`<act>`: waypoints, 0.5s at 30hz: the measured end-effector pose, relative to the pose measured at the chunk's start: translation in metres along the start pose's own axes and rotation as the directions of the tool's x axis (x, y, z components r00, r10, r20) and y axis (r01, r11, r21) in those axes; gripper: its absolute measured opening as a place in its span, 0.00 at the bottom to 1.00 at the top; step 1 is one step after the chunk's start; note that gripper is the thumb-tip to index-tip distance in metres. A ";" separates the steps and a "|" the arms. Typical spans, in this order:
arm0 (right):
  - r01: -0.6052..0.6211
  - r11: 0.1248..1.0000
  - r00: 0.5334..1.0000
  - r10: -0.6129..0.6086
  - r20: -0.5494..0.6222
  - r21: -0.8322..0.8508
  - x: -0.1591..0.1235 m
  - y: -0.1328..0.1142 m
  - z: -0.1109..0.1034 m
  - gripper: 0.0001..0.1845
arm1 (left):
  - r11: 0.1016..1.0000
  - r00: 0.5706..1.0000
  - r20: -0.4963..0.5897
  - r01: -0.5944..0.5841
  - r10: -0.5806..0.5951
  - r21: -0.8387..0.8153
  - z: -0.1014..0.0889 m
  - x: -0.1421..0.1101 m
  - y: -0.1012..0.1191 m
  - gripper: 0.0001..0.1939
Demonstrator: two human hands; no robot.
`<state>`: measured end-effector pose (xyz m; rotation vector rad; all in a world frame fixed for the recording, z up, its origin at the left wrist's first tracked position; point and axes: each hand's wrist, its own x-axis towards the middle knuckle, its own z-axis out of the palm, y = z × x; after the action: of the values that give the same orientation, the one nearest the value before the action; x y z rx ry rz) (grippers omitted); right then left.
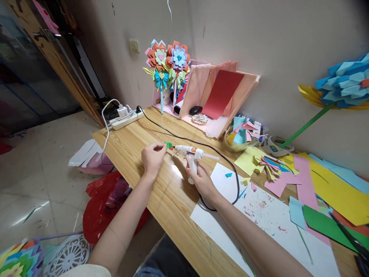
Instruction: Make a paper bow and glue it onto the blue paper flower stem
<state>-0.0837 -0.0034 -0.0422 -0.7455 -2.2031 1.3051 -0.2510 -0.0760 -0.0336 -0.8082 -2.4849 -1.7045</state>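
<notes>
My right hand (203, 181) grips the handle of a white hot glue gun (190, 154), its nozzle pointing left. A clear glue stick (211, 156) sticks out of the gun's back end. Between the pinched fingertips of my left hand (153, 158) is a small green paper piece (168, 145), right at the nozzle; whether the two touch I cannot tell. The gun's black cord (184, 137) loops over the wooden table (129, 144) and around behind my right hand.
A power strip (127, 120) lies at the table's far left corner. Two paper flowers (178, 57) stand beside a pink organizer (196, 82). White paper (259, 215) with scraps, coloured sheets (337, 188) and black scissors (347, 234) lie on the right. A red plastic bag (96, 207) is on the floor.
</notes>
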 end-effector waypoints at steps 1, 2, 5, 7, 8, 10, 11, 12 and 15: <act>-0.005 1.000 1.000 0.005 -0.002 0.005 0.000 0.000 0.000 0.10 | 1.000 1.000 -0.005 0.000 0.000 0.001 0.000 0.000 0.000 0.11; -0.008 1.000 1.000 0.008 -0.007 0.013 -0.001 0.000 0.000 0.09 | 1.000 1.000 -0.009 0.000 0.000 0.002 0.000 0.000 -0.001 0.11; -0.001 1.000 1.000 0.002 -0.011 0.026 -0.002 0.001 0.000 0.09 | 1.000 1.000 -0.012 0.002 -0.002 -0.003 0.000 0.000 -0.002 0.11; 0.003 1.000 1.000 -0.003 0.000 0.020 -0.002 0.001 0.000 0.09 | 1.000 1.000 -0.010 -0.001 0.000 -0.011 0.000 0.000 -0.002 0.11; 0.002 1.000 1.000 -0.002 0.002 0.016 -0.001 0.000 0.000 0.09 | 1.000 1.000 -0.010 -0.004 0.003 -0.015 0.001 0.000 -0.003 0.11; 0.000 1.000 1.000 0.000 -0.008 0.013 0.000 -0.001 0.001 0.10 | 1.000 1.000 -0.010 -0.009 0.009 -0.022 0.001 0.000 -0.003 0.11; 0.002 1.000 1.000 -0.002 -0.011 0.011 0.000 -0.001 0.001 0.10 | 1.000 1.000 -0.010 -0.011 0.010 -0.024 0.001 0.000 -0.003 0.11; 0.006 1.000 1.000 -0.006 -0.010 0.008 0.000 -0.001 0.001 0.10 | 1.000 1.000 -0.011 -0.012 0.011 -0.027 0.001 0.000 -0.003 0.11; 0.013 1.000 1.000 -0.013 0.011 -0.004 -0.001 0.000 0.002 0.09 | 0.999 1.000 -0.029 -0.010 0.009 -0.040 0.001 0.000 -0.003 0.11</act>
<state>-0.0838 -0.0055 -0.0426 -0.7261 -2.2160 1.3025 -0.2524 -0.0757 -0.0365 -0.7916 -2.4325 -1.7554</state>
